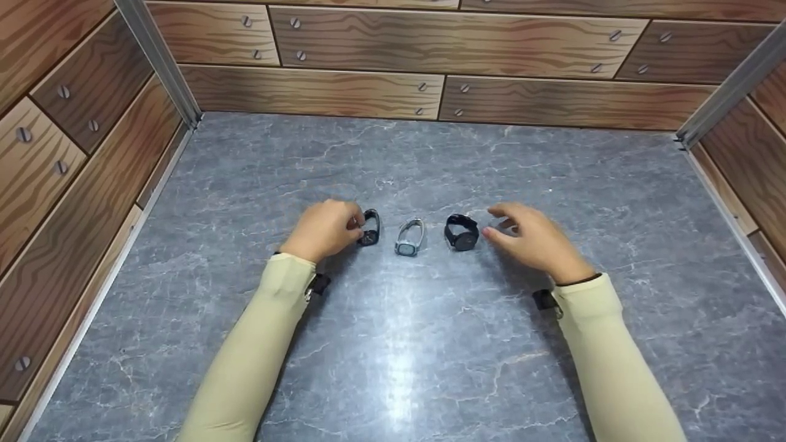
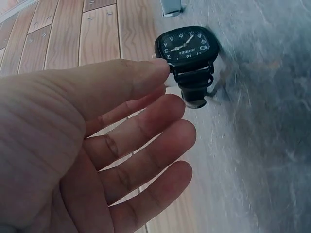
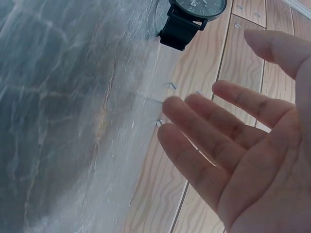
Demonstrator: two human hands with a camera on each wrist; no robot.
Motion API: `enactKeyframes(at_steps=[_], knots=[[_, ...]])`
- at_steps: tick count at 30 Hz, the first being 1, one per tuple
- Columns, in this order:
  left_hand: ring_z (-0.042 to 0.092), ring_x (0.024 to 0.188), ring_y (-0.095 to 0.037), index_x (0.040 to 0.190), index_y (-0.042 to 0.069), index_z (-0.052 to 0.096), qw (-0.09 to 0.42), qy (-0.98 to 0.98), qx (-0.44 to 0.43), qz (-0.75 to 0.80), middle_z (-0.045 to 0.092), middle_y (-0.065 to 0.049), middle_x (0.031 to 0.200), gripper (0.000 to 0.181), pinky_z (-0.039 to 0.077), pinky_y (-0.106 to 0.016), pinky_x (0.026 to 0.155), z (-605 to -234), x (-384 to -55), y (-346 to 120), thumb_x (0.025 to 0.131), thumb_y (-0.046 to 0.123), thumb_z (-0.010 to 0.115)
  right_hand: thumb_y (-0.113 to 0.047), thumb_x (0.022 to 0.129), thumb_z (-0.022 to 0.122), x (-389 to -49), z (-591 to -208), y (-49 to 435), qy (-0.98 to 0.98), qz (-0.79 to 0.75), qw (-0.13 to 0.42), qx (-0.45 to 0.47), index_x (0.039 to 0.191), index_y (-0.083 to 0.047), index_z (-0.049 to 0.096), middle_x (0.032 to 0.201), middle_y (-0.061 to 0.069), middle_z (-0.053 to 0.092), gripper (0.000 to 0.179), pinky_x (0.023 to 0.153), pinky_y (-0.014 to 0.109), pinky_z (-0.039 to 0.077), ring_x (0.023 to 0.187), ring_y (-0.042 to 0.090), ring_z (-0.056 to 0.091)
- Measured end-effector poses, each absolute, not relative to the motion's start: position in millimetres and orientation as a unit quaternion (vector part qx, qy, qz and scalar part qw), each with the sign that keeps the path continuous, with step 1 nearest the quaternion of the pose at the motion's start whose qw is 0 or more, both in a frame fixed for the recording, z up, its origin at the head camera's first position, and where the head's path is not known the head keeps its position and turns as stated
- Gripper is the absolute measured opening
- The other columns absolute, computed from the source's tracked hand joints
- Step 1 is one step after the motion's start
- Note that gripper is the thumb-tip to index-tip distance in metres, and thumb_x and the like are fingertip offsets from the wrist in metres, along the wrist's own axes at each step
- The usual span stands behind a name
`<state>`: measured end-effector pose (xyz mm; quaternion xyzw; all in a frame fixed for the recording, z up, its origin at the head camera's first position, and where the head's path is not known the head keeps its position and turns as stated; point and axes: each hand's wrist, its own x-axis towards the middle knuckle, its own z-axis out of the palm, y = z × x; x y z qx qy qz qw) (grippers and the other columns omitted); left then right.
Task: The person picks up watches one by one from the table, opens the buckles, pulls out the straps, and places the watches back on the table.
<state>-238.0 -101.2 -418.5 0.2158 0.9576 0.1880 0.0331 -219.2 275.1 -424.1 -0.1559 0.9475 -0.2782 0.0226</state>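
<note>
Three wristwatches stand in a row on the grey marbled table. At the left is a black watch with a squarish dial (image 2: 187, 47). My left hand (image 1: 325, 230) is right beside it, thumb tip at the edge of its case; whether they touch I cannot tell. The other left fingers (image 2: 160, 145) are loosely bent, with nothing between them. In the middle sits a light grey-blue watch (image 1: 408, 247) with a looped strap. A black round-dial watch (image 1: 465, 239) is at the right. My right hand (image 1: 533, 239) hovers just right of it, fingers spread and apart from it.
The table (image 1: 393, 166) has wood-plank-patterned panels (image 1: 442, 43) at its back and both sides. Metal posts (image 1: 163, 61) stand in the back corners. A bright light reflection falls across the near middle of the tabletop.
</note>
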Motion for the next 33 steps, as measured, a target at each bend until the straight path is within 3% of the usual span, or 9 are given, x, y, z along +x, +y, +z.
enactKeyframes(at_steps=[5,15,33], knots=[[0.068,0.085,-0.024,0.106,0.010,0.078,0.037,0.955,0.222,0.194,0.075,-0.003,0.093,0.018,0.056,-0.044,0.082,-420.1,-237.9,-100.7,0.094,0.022,0.074,-0.030,0.100,0.069,-219.4,-424.7,275.1,0.947,-0.283,0.024,-0.148,0.140,-0.001,0.060,0.137,0.019,0.063,0.050,0.101,0.055,0.051,0.116,0.036,0.067],[0.071,0.090,-0.023,0.101,0.011,0.079,0.053,0.953,0.213,0.209,0.077,-0.004,0.098,0.015,0.057,-0.042,0.086,-423.2,-239.4,-101.4,0.092,0.022,0.078,-0.033,0.101,0.068,-220.4,-425.0,274.9,0.953,-0.263,0.025,-0.149,0.140,-0.003,0.061,0.137,0.019,0.064,0.050,0.099,0.056,0.052,0.114,0.035,0.068],[0.068,0.086,-0.024,0.096,0.010,0.078,0.066,0.953,0.206,0.211,0.076,-0.005,0.096,0.013,0.056,-0.043,0.083,-425.1,-240.8,-102.7,0.093,0.022,0.076,-0.034,0.100,0.069,-219.5,-427.0,276.4,0.956,-0.252,0.016,-0.151,0.139,-0.002,0.061,0.133,0.020,0.066,0.051,0.096,0.056,0.053,0.111,0.035,0.069]])
